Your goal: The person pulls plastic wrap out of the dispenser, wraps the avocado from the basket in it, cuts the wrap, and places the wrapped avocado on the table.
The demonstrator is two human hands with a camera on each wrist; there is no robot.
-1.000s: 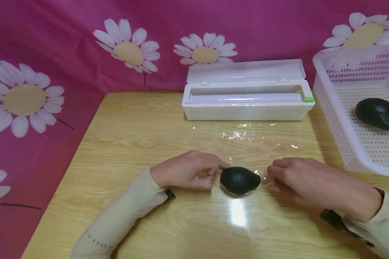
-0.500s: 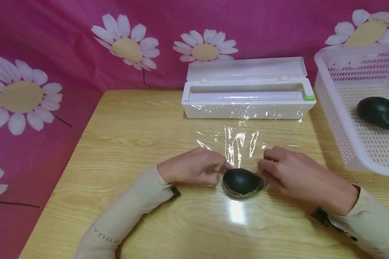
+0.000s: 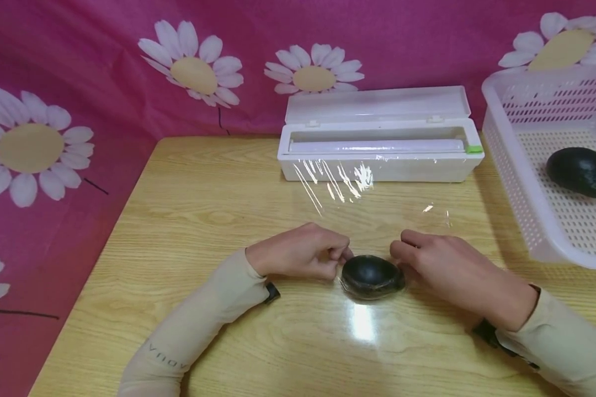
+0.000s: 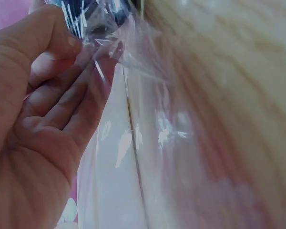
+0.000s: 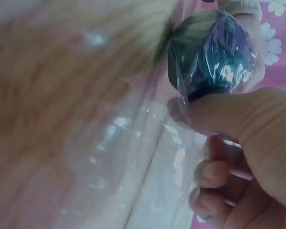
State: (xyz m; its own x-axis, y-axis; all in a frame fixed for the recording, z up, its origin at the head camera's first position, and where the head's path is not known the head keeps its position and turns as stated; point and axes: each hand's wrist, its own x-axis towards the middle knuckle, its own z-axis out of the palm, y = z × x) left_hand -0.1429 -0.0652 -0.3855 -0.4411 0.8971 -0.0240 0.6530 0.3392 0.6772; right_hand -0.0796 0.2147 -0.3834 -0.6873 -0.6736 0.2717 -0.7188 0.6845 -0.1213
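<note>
A dark avocado (image 3: 371, 271) lies on the table between the hands, partly covered by clear plastic wrap (image 3: 334, 184). The wrap stretches from the avocado back toward a long white box. At the avocado's left end my left hand (image 3: 305, 251) pinches the film; in the left wrist view, creased wrap (image 4: 169, 126) runs from its thumb and fingertips. At the pointed right end my right hand (image 3: 449, 270) pinches film between thumb and forefinger. The right wrist view shows the avocado (image 5: 207, 55) in shiny, wrinkled film just beyond that thumb.
The white wrap box (image 3: 377, 170) stands at the table's back, lid raised, with a film roll (image 3: 377, 146) inside and a green slider (image 3: 474, 149) at its right end. On the right, a white slotted basket (image 3: 531, 220) holds another avocado (image 3: 581, 172). A flowered pink cloth (image 3: 114, 71) hangs behind.
The avocado has rolled slightly away from me and right, and film now covers more of its near side. Both hands have come closer to it. Glints on the wrap have shifted toward the box.
</note>
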